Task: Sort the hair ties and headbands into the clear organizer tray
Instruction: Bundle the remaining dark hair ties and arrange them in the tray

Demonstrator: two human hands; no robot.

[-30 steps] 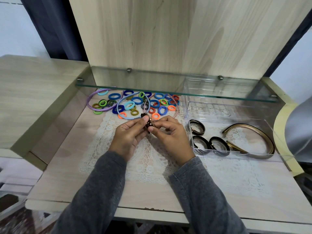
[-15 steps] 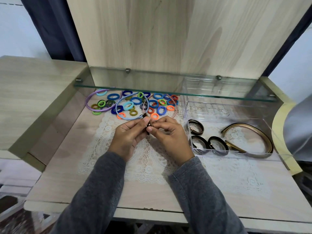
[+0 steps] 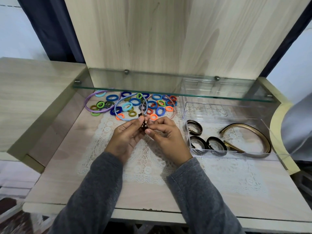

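both hands (image 3: 148, 137) pinching dark beaded hair tie (image 3: 144, 126), clear organizer tray (image 3: 236, 155) right

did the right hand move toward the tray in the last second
No. The right hand keeps the same gap from the left wall of the clear organizer tray, still pinching the dark beaded hair tie with the left hand.

The bench (image 3: 64, 174) is pale wood-grain board, matt and smooth, as is the back panel (image 3: 168, 39). The white lace mat (image 3: 148, 166) is openwork cloth. The shelf (image 3: 152, 85) is clear glossy glass on small metal studs (image 3: 126, 71). The tray (image 3: 236, 156) is clear hard plastic, shiny at its edges. The loose hair ties (image 3: 135, 102) look soft and matt (cloth-covered, it seems). The purple headband (image 3: 85, 103) is smooth with a slight sheen, and the bronze headband (image 3: 265, 139) looks metallic. The dark tie (image 3: 144, 126) bears shiny gold beads. The sleeves (image 3: 101, 191) are grey knit.
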